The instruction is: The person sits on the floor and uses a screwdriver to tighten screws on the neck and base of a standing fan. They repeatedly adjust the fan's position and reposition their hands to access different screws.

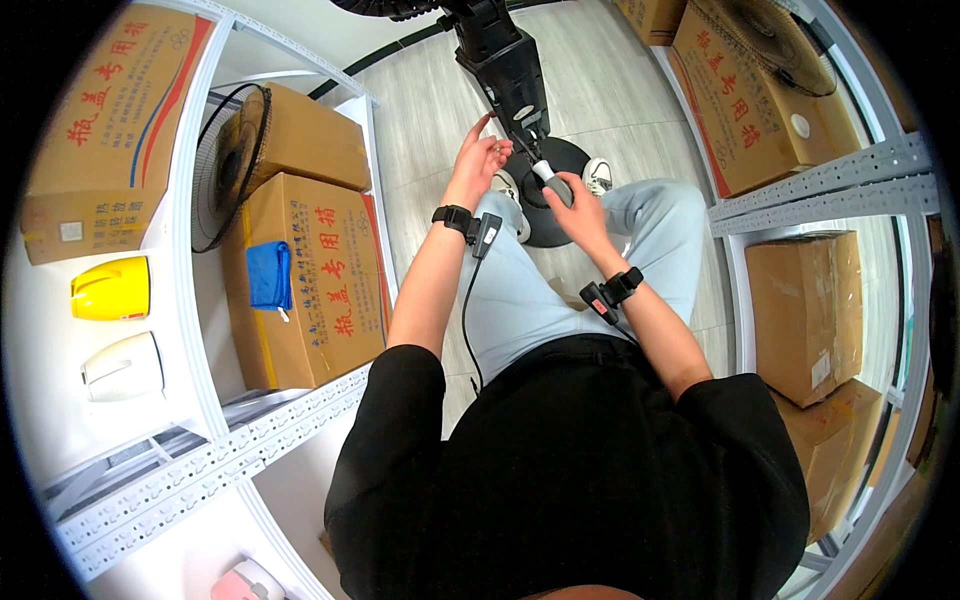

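Note:
My right hand is wrapped round the grey-and-white handle of a screwdriver. Its shaft points up and away, toward the lower part of a black fan body; whether the tip sits in a screw is too small to tell. My left hand is beside that body, its index finger stretched out against the black housing and the other fingers apart near the screwdriver's shaft. Beneath, between my shoes, a round black base rests on the floor.
Shelves on the left hold cardboard boxes, a black fan grille, a blue cloth pouch, a yellow kettle and a white kettle. More boxes and another grille fill the right shelves. Cables hang from both wrist straps.

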`<state>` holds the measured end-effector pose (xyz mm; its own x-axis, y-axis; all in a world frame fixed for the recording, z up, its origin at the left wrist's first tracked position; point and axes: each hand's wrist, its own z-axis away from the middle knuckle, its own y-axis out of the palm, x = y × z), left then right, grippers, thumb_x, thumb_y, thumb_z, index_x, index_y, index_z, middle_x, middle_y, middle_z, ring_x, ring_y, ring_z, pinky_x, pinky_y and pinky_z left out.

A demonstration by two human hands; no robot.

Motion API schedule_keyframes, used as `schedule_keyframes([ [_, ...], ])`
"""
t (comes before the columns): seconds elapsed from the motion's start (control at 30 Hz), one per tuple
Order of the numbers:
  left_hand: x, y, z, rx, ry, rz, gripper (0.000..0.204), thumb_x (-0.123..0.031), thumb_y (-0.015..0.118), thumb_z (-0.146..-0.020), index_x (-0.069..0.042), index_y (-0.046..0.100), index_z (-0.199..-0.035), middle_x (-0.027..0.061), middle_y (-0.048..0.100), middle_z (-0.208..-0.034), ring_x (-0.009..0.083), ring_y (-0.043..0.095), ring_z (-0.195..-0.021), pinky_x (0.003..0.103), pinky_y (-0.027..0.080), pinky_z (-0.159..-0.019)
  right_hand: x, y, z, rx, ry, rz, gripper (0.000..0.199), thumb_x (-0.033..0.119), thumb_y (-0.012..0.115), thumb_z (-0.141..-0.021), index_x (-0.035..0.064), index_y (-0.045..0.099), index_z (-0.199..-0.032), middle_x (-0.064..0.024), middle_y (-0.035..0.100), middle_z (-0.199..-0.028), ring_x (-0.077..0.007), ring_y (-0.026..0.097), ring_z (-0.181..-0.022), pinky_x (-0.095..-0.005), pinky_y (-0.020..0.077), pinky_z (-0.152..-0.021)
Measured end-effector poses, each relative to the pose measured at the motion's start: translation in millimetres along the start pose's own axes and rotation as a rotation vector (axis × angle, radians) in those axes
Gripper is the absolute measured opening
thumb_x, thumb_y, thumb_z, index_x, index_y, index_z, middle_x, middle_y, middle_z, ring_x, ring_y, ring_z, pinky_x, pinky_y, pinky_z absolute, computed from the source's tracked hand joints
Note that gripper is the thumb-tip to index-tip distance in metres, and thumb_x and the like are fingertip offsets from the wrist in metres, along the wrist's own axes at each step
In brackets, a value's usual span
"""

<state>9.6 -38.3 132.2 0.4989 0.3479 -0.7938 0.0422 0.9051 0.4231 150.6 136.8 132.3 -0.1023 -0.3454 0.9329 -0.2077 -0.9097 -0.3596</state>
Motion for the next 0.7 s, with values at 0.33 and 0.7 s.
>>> schedule_keyframes([
  [0.33,-9,6,1,-0.018,-0.027,-0.069,0.055,0.002,0.039,-0.089,-0.013,0.033,-0.141,0.0159,0.062,-0.083,0.017,0.06,-0.065,0.025,0.049,-0.055,-3,-3,-8,0.368,0.535,-0.86,0.035,0.033,0.058,-0.091,0.0052,0.055,-0.112,-0.0095,0.066,-0.091,-0.0101,0.06,-0.07,-0.0206,0.0402,-0.047],
  [0.7,-6,5,1,-0.005,-0.034,-0.062,0.056,0.001,0.039,-0.089,-0.016,0.032,-0.142,0.0163,0.063,-0.083,0.0164,0.06,-0.065,0.025,0.049,-0.056,11,-3,-12,0.267,0.486,-0.81,0.035,0.034,0.048,-0.097,0.0022,0.058,-0.107,-0.0057,0.064,-0.084,-0.0097,0.059,-0.067,-0.02,0.0434,-0.05],
])
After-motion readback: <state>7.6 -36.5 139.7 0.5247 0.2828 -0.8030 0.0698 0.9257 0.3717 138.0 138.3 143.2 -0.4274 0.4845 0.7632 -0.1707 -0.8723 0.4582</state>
